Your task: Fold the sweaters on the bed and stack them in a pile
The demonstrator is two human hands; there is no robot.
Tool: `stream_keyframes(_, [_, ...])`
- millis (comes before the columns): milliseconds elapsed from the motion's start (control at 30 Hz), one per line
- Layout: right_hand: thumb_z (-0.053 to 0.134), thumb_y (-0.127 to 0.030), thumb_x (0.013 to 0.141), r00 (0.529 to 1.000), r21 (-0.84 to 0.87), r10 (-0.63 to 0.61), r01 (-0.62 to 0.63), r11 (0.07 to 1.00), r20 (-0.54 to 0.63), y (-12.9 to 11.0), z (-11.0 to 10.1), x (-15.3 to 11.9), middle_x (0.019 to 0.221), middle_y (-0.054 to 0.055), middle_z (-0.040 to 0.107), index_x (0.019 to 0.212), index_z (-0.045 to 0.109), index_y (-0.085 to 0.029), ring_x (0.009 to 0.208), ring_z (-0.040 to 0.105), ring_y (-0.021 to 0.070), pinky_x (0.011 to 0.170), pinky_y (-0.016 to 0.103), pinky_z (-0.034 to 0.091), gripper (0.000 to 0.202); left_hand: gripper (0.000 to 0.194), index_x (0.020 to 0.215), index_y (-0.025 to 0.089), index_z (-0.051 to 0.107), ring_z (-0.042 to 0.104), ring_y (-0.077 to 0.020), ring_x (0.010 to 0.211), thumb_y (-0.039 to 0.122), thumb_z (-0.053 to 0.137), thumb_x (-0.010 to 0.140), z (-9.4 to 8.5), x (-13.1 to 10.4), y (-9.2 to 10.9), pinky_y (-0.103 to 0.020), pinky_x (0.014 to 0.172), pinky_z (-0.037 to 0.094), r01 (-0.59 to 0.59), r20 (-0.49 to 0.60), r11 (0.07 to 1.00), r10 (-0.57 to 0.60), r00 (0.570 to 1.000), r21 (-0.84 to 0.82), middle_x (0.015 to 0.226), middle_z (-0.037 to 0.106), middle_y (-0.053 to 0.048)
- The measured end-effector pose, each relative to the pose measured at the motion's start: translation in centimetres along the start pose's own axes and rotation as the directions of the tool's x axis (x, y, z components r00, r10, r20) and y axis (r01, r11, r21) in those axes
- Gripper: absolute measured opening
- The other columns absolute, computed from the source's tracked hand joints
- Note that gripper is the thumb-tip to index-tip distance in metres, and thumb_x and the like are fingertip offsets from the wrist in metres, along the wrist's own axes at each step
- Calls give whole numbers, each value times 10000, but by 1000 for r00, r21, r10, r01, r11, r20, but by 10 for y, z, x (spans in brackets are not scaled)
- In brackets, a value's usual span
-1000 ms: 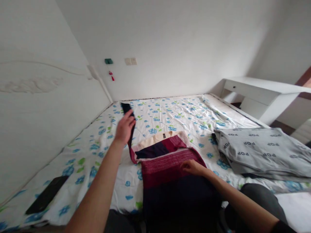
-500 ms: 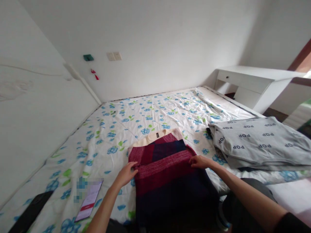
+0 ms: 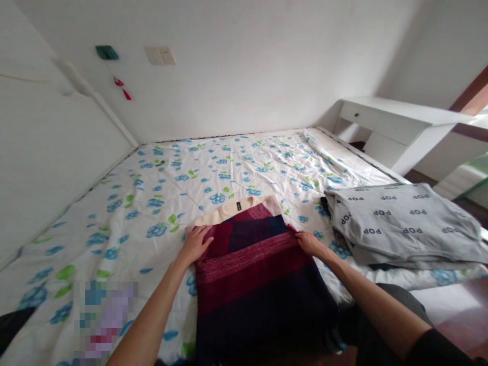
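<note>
A knitted sweater (image 3: 259, 274) in maroon, navy and cream lies on the bed in front of me, its cream neckline with a small dark label facing the far wall. A sleeve is folded across its upper part, and the lower end hangs toward me in shadow. My left hand (image 3: 195, 245) rests on the left edge near the shoulder, fingers stretched out over the knit. At the opposite edge, my right hand (image 3: 308, 244) has its fingers closed on the sweater's side; the fingertips are partly hidden.
Folded grey clothing (image 3: 404, 221) printed with "POP" lies to the right on the flowered bedsheet (image 3: 229, 168). A white desk (image 3: 389, 127) stands beyond it. At the lower left are a blurred-out flat item (image 3: 110, 315) and a dark object (image 3: 13, 325) at the frame's edge.
My left hand has moved up along the sweater's left edge and now lies on the folded sleeve. My right hand has shifted slightly toward the shoulder. The view has swung a little right.
</note>
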State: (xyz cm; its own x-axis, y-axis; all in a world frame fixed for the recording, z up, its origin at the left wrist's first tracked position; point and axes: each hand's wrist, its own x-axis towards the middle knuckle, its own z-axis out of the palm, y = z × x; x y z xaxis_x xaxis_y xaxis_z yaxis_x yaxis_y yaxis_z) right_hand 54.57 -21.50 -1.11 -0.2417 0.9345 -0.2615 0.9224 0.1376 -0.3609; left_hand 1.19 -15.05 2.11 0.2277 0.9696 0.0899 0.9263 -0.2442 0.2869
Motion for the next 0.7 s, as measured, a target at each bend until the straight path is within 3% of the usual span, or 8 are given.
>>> stream_keyframes(100, [401, -97, 1106, 995, -29, 95, -94, 995, 33, 2, -3, 2, 1511, 202, 740, 1459, 768, -77, 1425, 714, 242, 1266, 310, 461, 509, 617, 1483, 175, 717, 633, -343, 1513, 522, 511, 1016, -4, 29, -17, -497, 1328, 423, 31, 26, 999, -32, 999, 39, 1584, 713, -189])
stream_keyframes(167, [409, -105, 1109, 989, -59, 137, -133, 989, 61, 3, -4, 1, 1481, 213, 754, 1435, 780, -77, 1401, 731, 268, 1247, 332, 481, 495, 634, 1419, 179, 758, 678, -350, 1462, 583, 505, 1002, -10, 47, -24, -462, 1264, 485, 74, 117, 996, -80, 990, 59, 1535, 749, -190])
stream_keyframes(267, [445, -124, 1105, 989, -68, 132, -127, 990, 72, 2, -2, -1, 1386, 226, 795, 1314, 831, -99, 1339, 763, 291, 1190, 339, 518, 440, 642, 1210, 204, 843, 772, -366, 1281, 699, 521, 958, -18, 67, -25, -425, 1093, 571, 121, 336, 985, -157, 929, 126, 1352, 836, -181])
stream_keyframes(367, [483, -168, 1105, 990, -59, 125, -121, 991, 69, 0, 2, -4, 1380, 217, 796, 1258, 847, -125, 1306, 773, 301, 1143, 339, 536, 397, 575, 982, 224, 860, 805, -361, 1107, 742, 654, 845, -22, 76, -19, -386, 933, 581, 144, 453, 972, -214, 866, 185, 1156, 877, -158])
stream_keyframes(533, [526, -234, 1101, 991, -51, 118, -115, 992, 65, -1, 3, -5, 1382, 209, 792, 1291, 834, -117, 1308, 765, 323, 1144, 363, 538, 381, 404, 796, 237, 808, 805, -318, 972, 638, 759, 779, -30, 76, -25, -341, 856, 563, 217, 480, 953, -293, 827, 210, 913, 864, -94])
stream_keyframes(633, [566, -236, 1082, 992, -48, 115, -113, 992, 56, -2, 1, -4, 1387, 219, 790, 1308, 834, -117, 1328, 757, 314, 1165, 352, 527, 370, 391, 900, 224, 830, 804, -354, 1027, 600, 754, 822, -35, 76, -32, -382, 894, 577, 259, 424, 918, -373, 825, 301, 1007, 867, -129])
stream_keyframes(700, [588, -236, 1069, 991, -57, 119, -115, 992, 66, -6, -1, -3, 1378, 233, 787, 1308, 830, -98, 1326, 758, 320, 1169, 354, 529, 367, 407, 1079, 229, 845, 786, -376, 1130, 546, 780, 833, -32, 79, -26, -423, 969, 581, 253, 333, 899, -376, 865, 358, 1189, 855, -149])
